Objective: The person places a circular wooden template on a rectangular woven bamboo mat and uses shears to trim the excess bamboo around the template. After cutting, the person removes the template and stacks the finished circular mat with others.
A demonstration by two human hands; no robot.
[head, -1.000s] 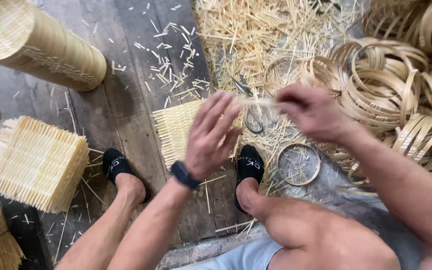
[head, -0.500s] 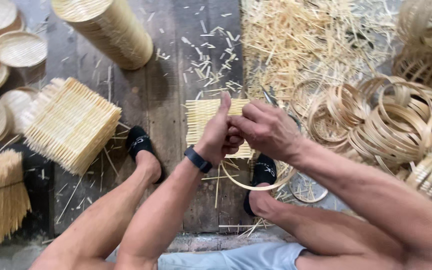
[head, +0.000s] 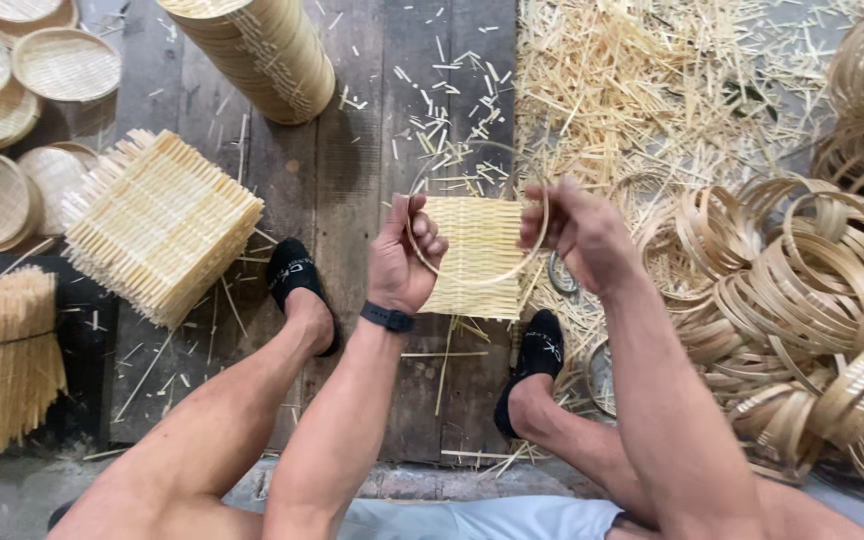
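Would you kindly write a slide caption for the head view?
Left hand and right hand hold a thin bamboo hoop above a woven bamboo mat.

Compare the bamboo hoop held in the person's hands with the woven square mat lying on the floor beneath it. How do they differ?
The bamboo hoop is a thin open ring; the woven square mat is a flat, filled rectangle of interlaced strips. The hoop is held up between the left hand and right hand; the mat lies on the plank floor. Both are pale bamboo.

Hands (head: 407,260) apart now — bamboo hoop (head: 477,215) raised, held open.
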